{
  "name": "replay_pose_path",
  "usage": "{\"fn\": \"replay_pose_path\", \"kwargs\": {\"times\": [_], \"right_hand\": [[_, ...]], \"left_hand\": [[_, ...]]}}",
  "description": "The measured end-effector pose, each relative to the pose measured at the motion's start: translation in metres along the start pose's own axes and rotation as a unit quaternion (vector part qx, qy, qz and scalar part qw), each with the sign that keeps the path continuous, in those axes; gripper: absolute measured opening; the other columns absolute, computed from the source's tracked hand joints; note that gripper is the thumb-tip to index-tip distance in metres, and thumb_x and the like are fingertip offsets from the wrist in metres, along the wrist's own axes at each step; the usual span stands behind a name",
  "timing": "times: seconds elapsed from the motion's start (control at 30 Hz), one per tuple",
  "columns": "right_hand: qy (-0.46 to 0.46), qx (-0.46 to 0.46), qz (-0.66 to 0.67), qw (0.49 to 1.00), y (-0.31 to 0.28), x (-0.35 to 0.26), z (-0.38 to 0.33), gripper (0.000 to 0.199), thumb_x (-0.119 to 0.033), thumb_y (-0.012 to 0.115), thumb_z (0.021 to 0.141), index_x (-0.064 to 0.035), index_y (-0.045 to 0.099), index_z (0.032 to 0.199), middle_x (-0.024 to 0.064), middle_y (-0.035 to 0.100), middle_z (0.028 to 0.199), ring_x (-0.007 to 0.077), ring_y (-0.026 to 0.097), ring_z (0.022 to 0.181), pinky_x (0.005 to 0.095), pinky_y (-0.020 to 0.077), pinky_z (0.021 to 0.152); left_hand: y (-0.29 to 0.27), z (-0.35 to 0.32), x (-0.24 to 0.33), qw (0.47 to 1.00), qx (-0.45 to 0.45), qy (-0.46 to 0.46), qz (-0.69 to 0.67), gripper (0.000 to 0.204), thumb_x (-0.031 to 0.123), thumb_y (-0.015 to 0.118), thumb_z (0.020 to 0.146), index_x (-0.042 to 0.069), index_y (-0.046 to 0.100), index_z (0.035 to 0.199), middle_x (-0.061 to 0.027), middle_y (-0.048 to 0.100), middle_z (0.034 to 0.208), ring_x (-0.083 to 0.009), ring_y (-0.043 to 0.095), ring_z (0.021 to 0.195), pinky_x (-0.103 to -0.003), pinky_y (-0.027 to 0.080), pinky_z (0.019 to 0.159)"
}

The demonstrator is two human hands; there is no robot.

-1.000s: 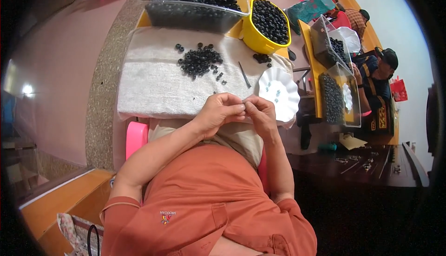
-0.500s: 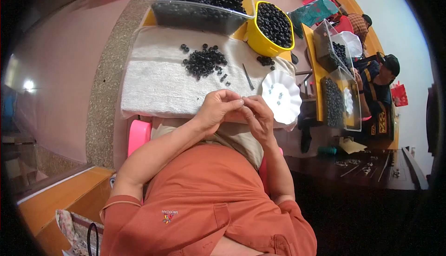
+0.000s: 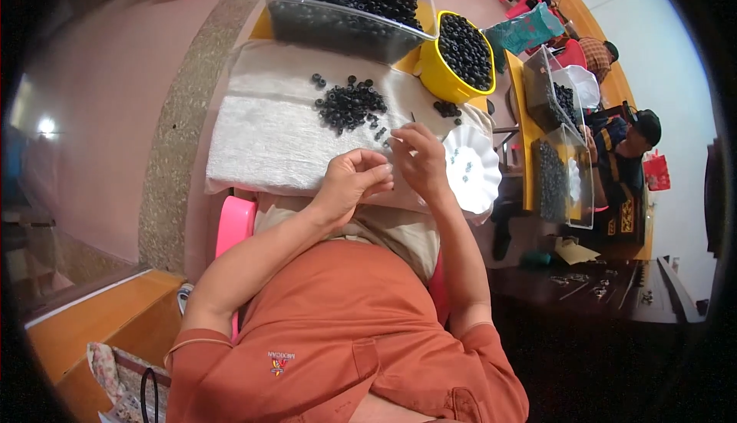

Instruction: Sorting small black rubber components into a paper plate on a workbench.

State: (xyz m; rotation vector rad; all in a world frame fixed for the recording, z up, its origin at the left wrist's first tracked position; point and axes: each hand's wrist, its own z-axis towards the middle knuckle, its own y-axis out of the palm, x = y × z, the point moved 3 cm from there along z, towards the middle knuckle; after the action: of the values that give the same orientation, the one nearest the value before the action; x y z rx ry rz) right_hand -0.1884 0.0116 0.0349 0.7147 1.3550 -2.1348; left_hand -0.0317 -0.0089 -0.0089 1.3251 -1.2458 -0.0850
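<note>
My left hand (image 3: 353, 180) is closed over the front edge of the white cloth (image 3: 261, 139), thumb against the curled fingers. Anything between those fingertips is too small to make out. To its right and a little farther off is my right hand (image 3: 419, 163), apart from the left, its fingertips drawn together beside several small loose pieces. What they pinch, if anything, I cannot make out. Beyond both hands lies a pile of small black ring-shaped pieces (image 3: 349, 106). A thin dark tool (image 3: 413, 117) shows only its tip past my right hand. A white fluted dish (image 3: 481, 163) holds several tiny greenish pieces.
At the back stand a clear bin (image 3: 338, 28) and a yellow tub (image 3: 453, 77), both full of black rings. A few rings (image 3: 447, 110) lie by the tub. On the right, a person (image 3: 626, 143) sits at another table with clear bins (image 3: 568, 177).
My hands, fingertips together before, have parted. The right one has moved forward toward the loose pieces and now covers most of the thin tool. The whole view has shifted slightly.
</note>
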Motion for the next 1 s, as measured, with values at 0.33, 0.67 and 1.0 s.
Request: {"fn": "replay_pose_path", "kwargs": {"times": [0.33, 0.67, 1.0], "right_hand": [[-0.02, -0.073, -0.24, 0.968, 0.027, -0.005, 0.035, 0.019, -0.017, 0.068, 0.08, -0.0073, 0.072, 0.095, 0.0082, 0.066, 0.097, 0.029, 0.063, 0.09, 0.038, 0.0496, 0.081], [-0.066, -0.117, -0.278, 0.951, 0.031, -0.002, 0.036, 0.012, -0.013, 0.064, 0.08, -0.0056, 0.067, 0.089, 0.0094, 0.062, 0.089, 0.0286, 0.059, 0.09, 0.0383, 0.0475, 0.08], [-0.149, -0.024, -0.122, 0.981, 0.017, 0.006, 0.028, 0.015, 0.0, 0.063, 0.081, -0.0034, 0.063, 0.096, 0.014, 0.063, 0.091, 0.0342, 0.061, 0.086, 0.0398, 0.0496, 0.073]], "left_hand": [[0.002, -0.001, 0.005, 1.0, -0.016, 0.004, -0.005, 0.012, 0.003, 0.067, 0.088, 0.003, 0.061, 0.099, -0.0039, 0.065, 0.09, -0.0107, 0.065, 0.08, -0.026, 0.059, 0.075], [-0.001, 0.0, 0.003, 1.0, 0.002, 0.003, -0.002, 0.011, 0.003, 0.068, 0.088, 0.003, 0.061, 0.097, -0.0041, 0.065, 0.088, -0.0103, 0.065, 0.077, -0.024, 0.059, 0.072], [-0.001, 0.0, 0.003, 1.0, 0.001, 0.005, 0.0, 0.012, 0.003, 0.068, 0.088, 0.003, 0.06, 0.098, -0.004, 0.065, 0.088, -0.0104, 0.066, 0.077, -0.025, 0.06, 0.072]]}}
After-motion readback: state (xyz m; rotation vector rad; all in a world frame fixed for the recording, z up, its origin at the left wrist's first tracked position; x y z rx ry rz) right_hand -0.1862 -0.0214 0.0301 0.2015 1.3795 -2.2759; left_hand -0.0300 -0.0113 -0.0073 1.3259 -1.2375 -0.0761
